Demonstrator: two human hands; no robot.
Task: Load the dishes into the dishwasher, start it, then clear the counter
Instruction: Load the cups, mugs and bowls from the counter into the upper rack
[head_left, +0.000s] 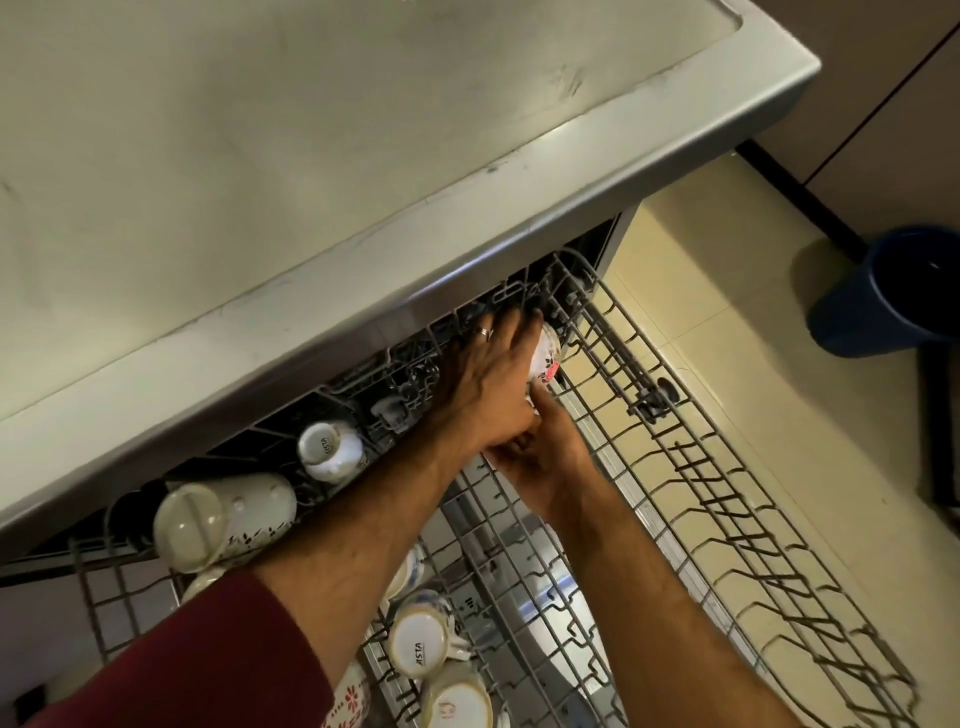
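Observation:
The dishwasher's upper wire rack is pulled out under the steel counter. My left hand, with a ring on one finger, reaches to the rack's far side, its fingers wrapped over a small white floral cup. My right hand lies just below it. Its thumb touches the cup's lower edge, and its other fingers are curled under my left wrist, partly hidden. Upturned in the rack are a white cup, a large cream mug and more cups near me.
A dark blue bucket stands on the tiled floor at the right, by a brown cabinet. The rack's right half shows bare tines. The counter edge overhangs the rack's far side.

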